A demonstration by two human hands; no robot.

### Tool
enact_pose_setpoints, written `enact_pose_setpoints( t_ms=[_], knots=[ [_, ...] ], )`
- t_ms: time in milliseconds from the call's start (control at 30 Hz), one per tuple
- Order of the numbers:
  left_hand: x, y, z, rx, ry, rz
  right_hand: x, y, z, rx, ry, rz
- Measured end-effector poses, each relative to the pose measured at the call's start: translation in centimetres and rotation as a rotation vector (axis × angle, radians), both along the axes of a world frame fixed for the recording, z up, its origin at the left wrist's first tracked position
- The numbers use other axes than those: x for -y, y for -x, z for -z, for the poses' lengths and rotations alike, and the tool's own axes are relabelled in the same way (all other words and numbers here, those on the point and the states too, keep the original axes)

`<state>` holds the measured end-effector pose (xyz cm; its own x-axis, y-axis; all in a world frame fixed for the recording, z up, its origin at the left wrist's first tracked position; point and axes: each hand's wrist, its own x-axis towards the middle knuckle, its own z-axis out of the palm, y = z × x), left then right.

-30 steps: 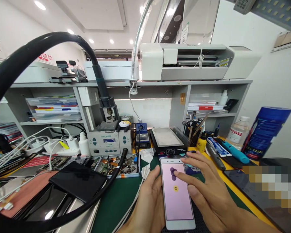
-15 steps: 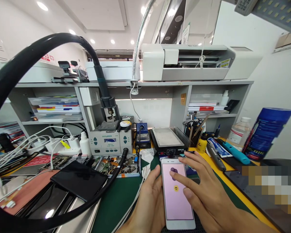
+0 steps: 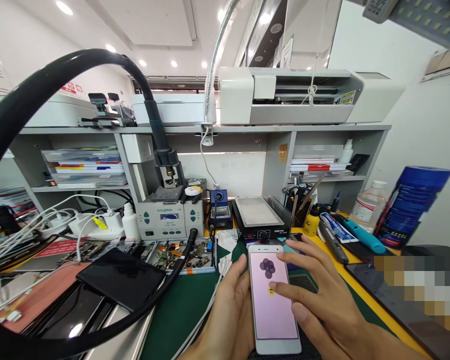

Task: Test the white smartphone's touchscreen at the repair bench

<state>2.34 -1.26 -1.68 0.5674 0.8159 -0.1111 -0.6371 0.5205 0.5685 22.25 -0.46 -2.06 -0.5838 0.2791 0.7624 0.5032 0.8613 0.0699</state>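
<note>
A white smartphone (image 3: pixel 275 320) stands tilted toward me, its lit screen pale pink with a dark purple flower-like cluster near the top and a small yellow mark below it. My left hand (image 3: pixel 228 305) holds the phone by its left side, thumb along the edge and the other fingers mostly hidden behind. Over the right half of the screen, my right hand (image 3: pixel 322 295) has its fingers spread and grips nothing. One of its fingertips is at the yellow mark; another is near the phone's upper right edge. Whether they press the glass I cannot tell.
A thick black hose (image 3: pixel 165 295) loops across the left side. Behind the phone are a hot-air station (image 3: pixel 172 220), a tray of small parts (image 3: pixel 178 255) and a heating plate (image 3: pixel 258 212). Dark phones and a tablet (image 3: pixel 123 280) lie left; bottles and a blue can (image 3: pixel 410 205) stand right.
My right hand has shifted slightly right, and its fingertip has slid down from the purple shape to the yellow mark. The purple cluster shows more fully. My left hand keeps its hold.
</note>
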Motion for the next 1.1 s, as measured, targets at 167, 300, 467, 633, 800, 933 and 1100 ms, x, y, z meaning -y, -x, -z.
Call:
enact_pose_setpoints(
  t_ms=[167,300,467,633,800,933,1100],
  knots=[
    [0.11,0.00,-0.04,-0.001,0.004,-0.012,0.09,-0.31,0.29,-0.029,0.003,-0.015],
    [0.26,-0.17,-0.01,0.002,0.043,-0.008,0.07,-0.08,0.13,-0.018,0.004,0.012],
    [0.12,-0.19,0.19,0.020,0.039,-0.005,0.04,0.38,-0.12,0.011,0.012,0.072],
    [0.11,-0.16,-0.28,0.015,0.033,0.000,0.01,0.56,-0.13,0.066,0.017,0.117],
    [0.20,-0.20,-0.56,0.003,0.043,-0.011,0.05,0.60,-0.21,0.091,0.016,0.128],
    [0.13,-0.11,-0.28,0.017,0.017,0.002,0.09,0.29,-0.19,0.030,-0.007,0.041],
    [0.15,-0.08,-0.13,0.012,0.026,-0.011,0.18,-0.29,-0.07,-0.006,-0.033,-0.028]
  ],
)
